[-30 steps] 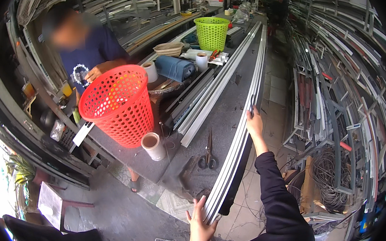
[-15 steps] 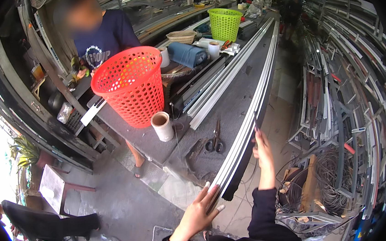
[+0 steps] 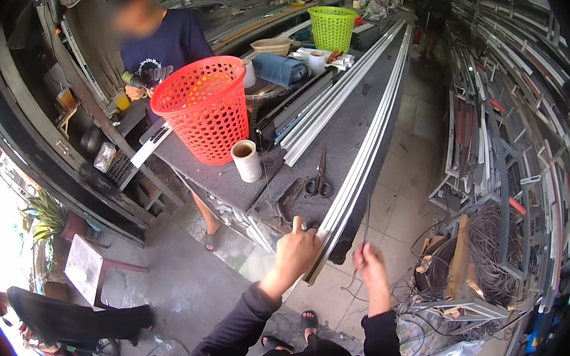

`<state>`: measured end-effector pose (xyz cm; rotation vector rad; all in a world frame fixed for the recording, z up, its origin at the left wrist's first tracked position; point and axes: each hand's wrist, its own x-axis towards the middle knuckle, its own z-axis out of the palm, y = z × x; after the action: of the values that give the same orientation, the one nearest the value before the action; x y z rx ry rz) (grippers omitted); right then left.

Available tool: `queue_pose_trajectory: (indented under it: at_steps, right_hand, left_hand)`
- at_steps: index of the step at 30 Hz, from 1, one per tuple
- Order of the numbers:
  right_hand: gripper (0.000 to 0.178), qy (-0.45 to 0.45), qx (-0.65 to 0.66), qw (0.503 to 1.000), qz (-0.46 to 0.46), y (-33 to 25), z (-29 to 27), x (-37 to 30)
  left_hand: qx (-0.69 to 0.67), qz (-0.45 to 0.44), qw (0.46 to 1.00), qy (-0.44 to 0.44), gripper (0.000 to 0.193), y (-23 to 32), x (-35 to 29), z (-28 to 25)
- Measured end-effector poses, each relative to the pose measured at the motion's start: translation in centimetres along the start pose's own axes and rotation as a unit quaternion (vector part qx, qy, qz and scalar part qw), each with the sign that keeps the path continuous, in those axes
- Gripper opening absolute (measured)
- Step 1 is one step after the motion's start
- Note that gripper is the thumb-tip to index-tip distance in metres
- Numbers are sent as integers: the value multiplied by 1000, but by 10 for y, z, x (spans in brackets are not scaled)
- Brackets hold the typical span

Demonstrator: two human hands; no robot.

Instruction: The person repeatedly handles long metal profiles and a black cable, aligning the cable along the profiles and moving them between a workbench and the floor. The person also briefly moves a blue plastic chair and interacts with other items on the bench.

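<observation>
A long pale aluminium profile (image 3: 358, 165) lies along the right edge of the dark workbench (image 3: 342, 132). My left hand (image 3: 296, 249) rests on its near end, fingers curled against the metal. My right hand (image 3: 369, 261) is just right of that end, below the bench edge, pinching a thin dark strip (image 3: 366, 222) that runs up toward the profile. Scissors (image 3: 319, 178) lie on the bench just beyond my left hand.
A red mesh basket (image 3: 208, 110), a white roll (image 3: 247, 161), more profiles (image 3: 323, 110) and a green basket (image 3: 333, 28) stand on the bench. Another person (image 3: 158, 50) stands at its far left side. Racks of metal profiles (image 3: 517, 117) line the right; wire coils (image 3: 480, 242) lie on the floor.
My right hand has dropped from the profile's side to below its near end and now pinches a thin strip. My left hand has shifted up onto the profile's end.
</observation>
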<state>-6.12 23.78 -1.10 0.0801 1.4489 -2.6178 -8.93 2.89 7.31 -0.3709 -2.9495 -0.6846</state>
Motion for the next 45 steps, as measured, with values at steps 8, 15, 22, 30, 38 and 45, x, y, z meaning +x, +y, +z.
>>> queue_pose_trajectory:
  at_steps: [8, 15, 22, 30, 38, 45]
  right_hand:
    - [41, -196, 262, 931, 165, 11, 26, -68]
    - [19, -393, 279, 873, 73, 13, 55, -79]
    - [36, -442, 325, 824, 138, 19, 84, -77]
    - [18, -338, 178, 923, 47, 33, 148, -89]
    - [28, -109, 286, 950, -66, 95, 239, -126]
    - [26, -357, 262, 887, -131, 98, 338, -130]
  left_hand:
    - [73, -19, 997, 22, 26, -2, -34, -4]
    - [13, -40, 999, -29, 39, -18, -89, -19]
    - [-476, -181, 835, -209, 38, -29, -92, -27]
    - [-604, -70, 728, -316, 56, -67, -76, 23]
    - [-527, 70, 787, -312, 46, -130, -188, 98]
    - [-492, 283, 714, -411, 35, -159, -230, 76]
